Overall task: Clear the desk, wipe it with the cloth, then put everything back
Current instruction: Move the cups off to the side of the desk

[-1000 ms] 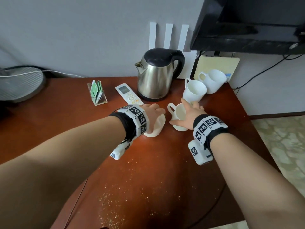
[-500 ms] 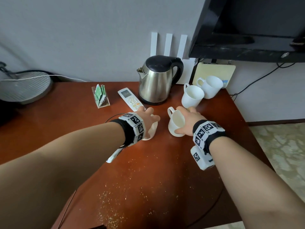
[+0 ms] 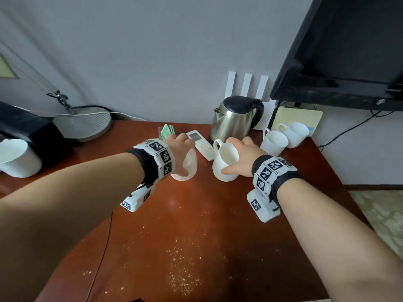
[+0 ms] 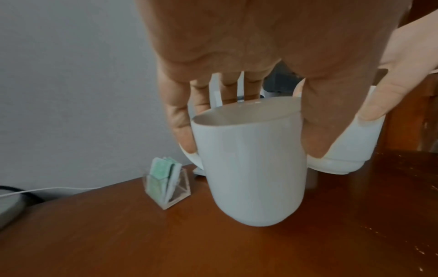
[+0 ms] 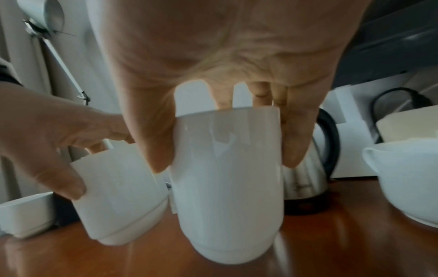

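Head view: the left hand is gripping a white mug from above, fingers curled round its rim, and the right hand is gripping a second mug the same way. In the wrist views both mugs are hanging clear above the tabletop, close beside each other. Just behind them a remote control, a steel kettle and a holder of green sachets are standing. Two more white mugs are sitting right of the kettle. Crumbs are lying on the near tabletop.
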